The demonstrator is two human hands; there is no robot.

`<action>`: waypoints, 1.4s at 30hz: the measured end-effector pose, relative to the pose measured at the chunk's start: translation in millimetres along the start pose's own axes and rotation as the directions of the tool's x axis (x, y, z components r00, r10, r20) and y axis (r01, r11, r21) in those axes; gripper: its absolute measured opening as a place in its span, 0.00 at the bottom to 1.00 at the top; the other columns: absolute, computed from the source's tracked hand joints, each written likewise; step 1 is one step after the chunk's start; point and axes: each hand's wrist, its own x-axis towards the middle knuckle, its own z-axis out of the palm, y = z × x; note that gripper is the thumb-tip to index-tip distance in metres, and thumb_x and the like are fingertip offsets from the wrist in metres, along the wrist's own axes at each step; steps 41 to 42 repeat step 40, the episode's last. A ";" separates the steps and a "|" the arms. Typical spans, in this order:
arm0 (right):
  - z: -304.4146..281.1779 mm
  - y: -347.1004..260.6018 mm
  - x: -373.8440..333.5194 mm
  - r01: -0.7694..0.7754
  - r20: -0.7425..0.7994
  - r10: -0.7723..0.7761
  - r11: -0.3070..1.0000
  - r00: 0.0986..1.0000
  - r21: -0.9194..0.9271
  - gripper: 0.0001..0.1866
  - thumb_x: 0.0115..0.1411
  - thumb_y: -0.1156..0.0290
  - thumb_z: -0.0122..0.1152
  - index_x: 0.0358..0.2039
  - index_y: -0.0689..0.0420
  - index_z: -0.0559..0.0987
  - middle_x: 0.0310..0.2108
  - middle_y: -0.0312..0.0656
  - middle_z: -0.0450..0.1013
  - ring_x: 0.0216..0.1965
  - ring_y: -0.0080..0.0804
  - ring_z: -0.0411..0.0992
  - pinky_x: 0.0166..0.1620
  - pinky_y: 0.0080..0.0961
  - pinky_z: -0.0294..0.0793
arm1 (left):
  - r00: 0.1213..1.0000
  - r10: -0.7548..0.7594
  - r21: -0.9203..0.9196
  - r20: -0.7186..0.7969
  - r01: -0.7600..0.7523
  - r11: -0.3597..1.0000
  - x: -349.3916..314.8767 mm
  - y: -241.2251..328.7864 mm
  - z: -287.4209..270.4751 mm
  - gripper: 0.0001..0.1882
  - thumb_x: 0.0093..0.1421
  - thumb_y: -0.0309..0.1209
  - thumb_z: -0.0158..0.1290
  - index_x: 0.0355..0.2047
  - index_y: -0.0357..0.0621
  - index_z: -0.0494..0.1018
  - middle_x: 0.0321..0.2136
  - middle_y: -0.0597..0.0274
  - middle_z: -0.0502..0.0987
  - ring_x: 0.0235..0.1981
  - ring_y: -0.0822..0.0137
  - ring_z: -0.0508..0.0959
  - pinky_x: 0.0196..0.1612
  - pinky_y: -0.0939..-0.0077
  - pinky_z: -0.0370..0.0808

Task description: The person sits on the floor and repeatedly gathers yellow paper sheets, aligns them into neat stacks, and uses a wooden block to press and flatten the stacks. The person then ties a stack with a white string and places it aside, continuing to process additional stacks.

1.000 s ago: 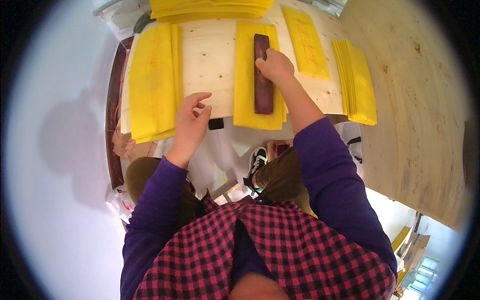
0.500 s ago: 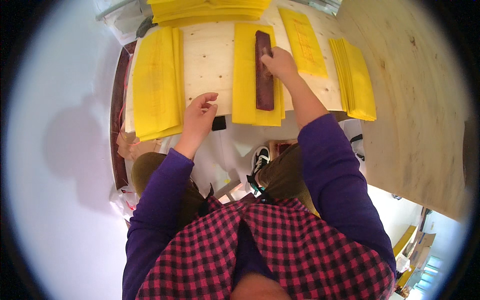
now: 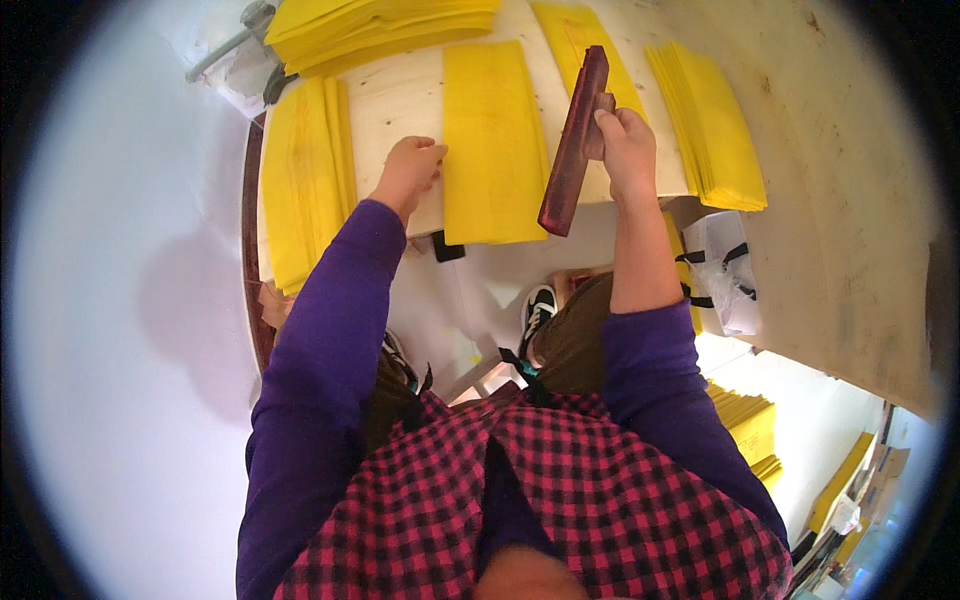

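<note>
My right hand grips the short handle on the back of a long, dark red stamp block. The block is tilted, raised above the right edge of the middle yellow sheets. At the left edge of those sheets is my left hand, fingers curled and closed, fingertips against the edge. Whether the edge is pinched between them cannot be made out. Another set of yellow sheets, with a faint reddish mark, lies to the left. Beyond the block, a yellow sheet is partly covered by it.
A thick yellow pile stands at the far side of the pale wooden table. Fanned yellow sheets lie at the right, beside a tall wooden board. A small black object shows below the front edge.
The stamp block has lifted off the middle sheets and swung right, now tilted in my right hand. My left hand has moved forward to the sheets' left edge, and its fingers have closed.
</note>
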 end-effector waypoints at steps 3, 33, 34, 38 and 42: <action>-4.0 1.4 3.8 0.032 0.027 -0.032 0.999 0.999 0.022 0.10 0.55 0.69 0.55 0.27 0.65 0.71 0.23 0.37 0.69 0.22 0.20 0.66 0.25 0.21 0.68 | 0.997 -0.070 -0.023 -0.044 0.069 0.997 8.0 14.9 13.0 0.08 0.56 0.33 0.52 0.28 0.42 0.69 0.17 0.69 0.68 0.16 0.77 0.64 0.18 0.81 0.56; -26.8 -5.8 11.4 0.059 -0.008 -0.058 0.998 0.998 0.027 0.11 0.55 0.68 0.56 0.30 0.65 0.73 0.23 0.38 0.71 0.22 0.22 0.69 0.26 0.21 0.71 | 0.970 0.142 -0.428 0.196 -0.046 0.903 -15.7 62.5 -28.4 0.19 0.54 0.18 0.41 0.49 0.30 0.63 0.42 0.47 0.73 0.40 0.57 0.76 0.44 0.67 0.75; -27.2 -6.6 9.2 0.062 0.041 -0.066 0.994 0.997 0.086 0.11 0.56 0.69 0.54 0.32 0.66 0.73 0.24 0.39 0.71 0.21 0.22 0.70 0.26 0.21 0.72 | 0.970 0.162 -0.429 0.179 -0.072 0.901 -25.9 65.6 -37.7 0.20 0.54 0.18 0.42 0.49 0.31 0.63 0.43 0.47 0.73 0.40 0.58 0.76 0.45 0.67 0.75; -22.6 -6.9 9.0 0.038 0.035 -0.040 0.997 0.999 0.060 0.11 0.58 0.69 0.52 0.32 0.65 0.73 0.25 0.38 0.72 0.23 0.23 0.70 0.27 0.19 0.71 | 0.956 0.271 -0.416 0.114 -0.201 0.887 -67.8 73.3 -82.4 0.22 0.55 0.18 0.43 0.51 0.34 0.62 0.44 0.51 0.73 0.43 0.59 0.75 0.48 0.71 0.73; -22.2 -5.5 10.4 0.009 0.088 -0.014 0.998 0.996 0.061 0.12 0.58 0.69 0.52 0.35 0.66 0.73 0.28 0.41 0.74 0.27 0.23 0.73 0.33 0.20 0.74 | 0.966 0.259 -0.384 0.022 -0.231 0.894 -82.6 79.8 -109.8 0.23 0.55 0.19 0.43 0.53 0.37 0.61 0.46 0.52 0.72 0.44 0.59 0.75 0.49 0.68 0.72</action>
